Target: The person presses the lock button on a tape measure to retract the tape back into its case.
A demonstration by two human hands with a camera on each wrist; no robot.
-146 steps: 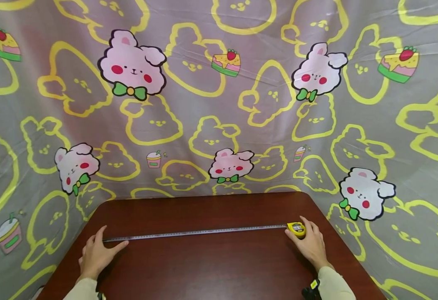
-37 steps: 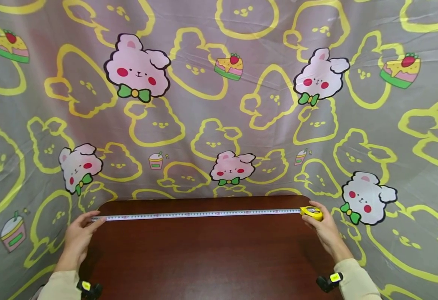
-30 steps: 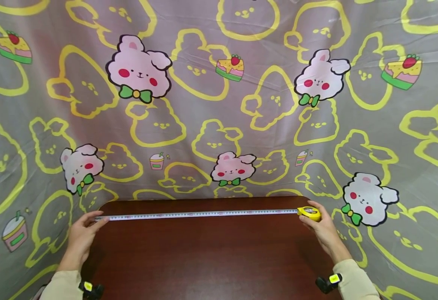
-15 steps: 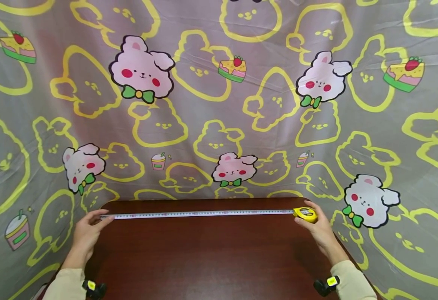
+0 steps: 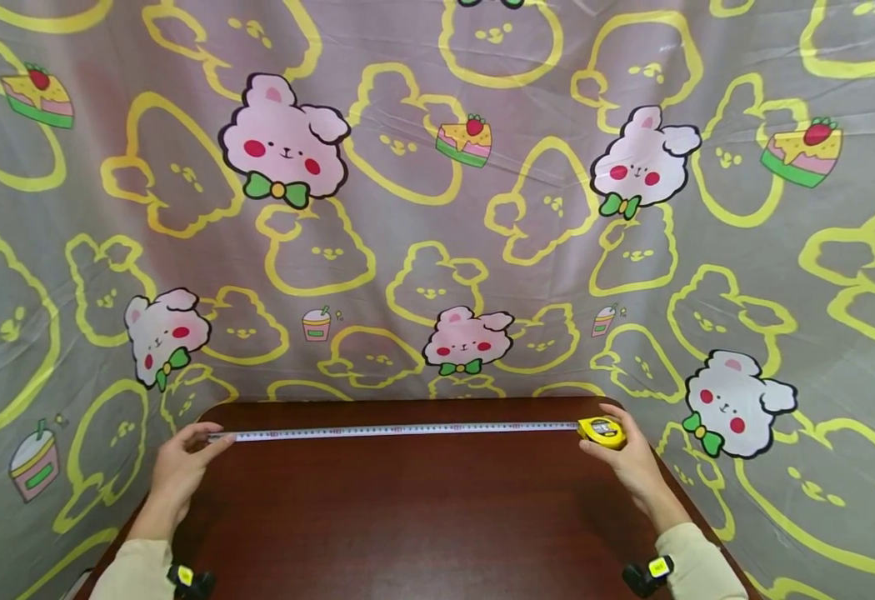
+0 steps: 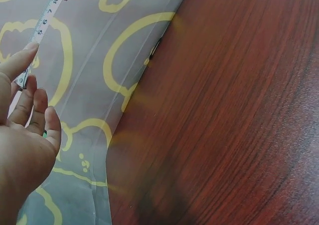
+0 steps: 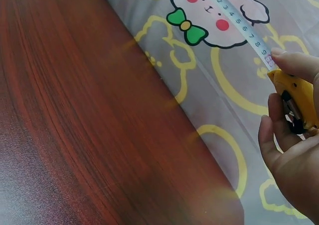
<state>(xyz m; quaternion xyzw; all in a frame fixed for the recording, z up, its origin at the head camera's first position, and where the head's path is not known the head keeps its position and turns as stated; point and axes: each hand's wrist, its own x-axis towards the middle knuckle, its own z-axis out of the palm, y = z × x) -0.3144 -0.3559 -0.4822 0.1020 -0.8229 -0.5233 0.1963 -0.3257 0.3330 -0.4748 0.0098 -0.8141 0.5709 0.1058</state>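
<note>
A yellow tape measure (image 5: 604,432) with black trim sits in my right hand (image 5: 636,467), thumb on one side and fingers on the other. Its white blade (image 5: 400,431) runs out straight and taut to the left, above the table. At the far end, my left hand (image 5: 178,471) pinches the tip between thumb and forefinger. In the left wrist view the metal end hook (image 6: 21,80) shows between those fingers, the other fingers loosely bent. The right wrist view has the tape measure's case (image 7: 299,93) at the right edge, partly cut off, its thumb near the blade's mouth.
A dark red-brown wooden table (image 5: 407,517) with rounded far corners lies beneath the hands. Grey cloth (image 5: 407,208) printed with rabbits, cakes and cups hangs behind it and along both sides. A small black device (image 5: 192,581) is strapped at each wrist.
Several seconds ago the tape measure and hands were lower, nearer the tabletop, the blade slanted. Over the last second both hands have drawn slightly closer together in view, the blade staying straight.
</note>
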